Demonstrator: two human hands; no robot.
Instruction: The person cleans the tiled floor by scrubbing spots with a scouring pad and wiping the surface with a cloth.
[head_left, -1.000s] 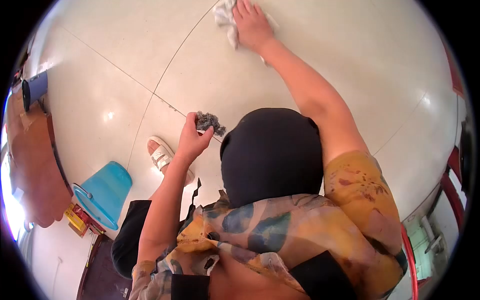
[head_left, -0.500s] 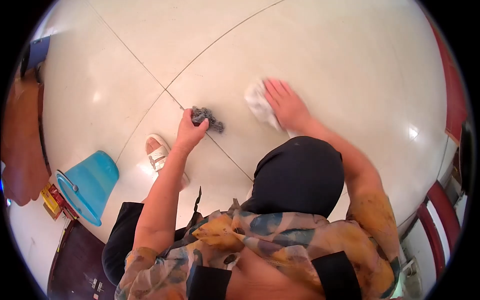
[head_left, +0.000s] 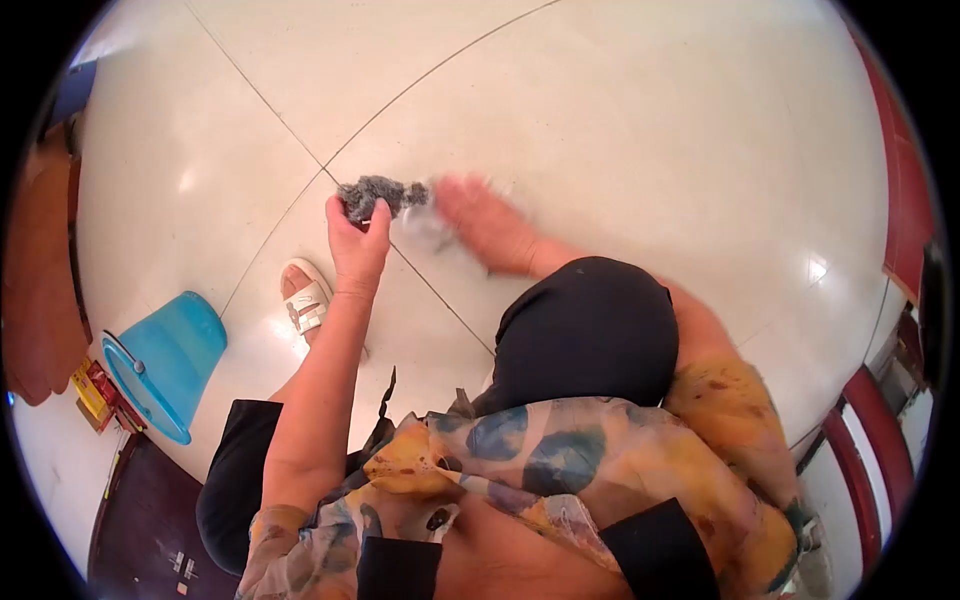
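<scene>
Grey scourer [head_left: 370,194], white rag [head_left: 424,229]

Left hand [head_left: 357,248] pinches the scourer over the floor [head_left: 650,130]; likely light, springy, best gripped mid-clump. Right hand [head_left: 490,226], blurred, covers the rag beside it, probably limp; grip can't be told.

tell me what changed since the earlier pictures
The right hand swept the white cloth back from farther out, toward the left hand, which moved forward with the grey scrubber toward the crossing floor lines. Nothing was visibly let go; the blue bucket stayed put.
</scene>
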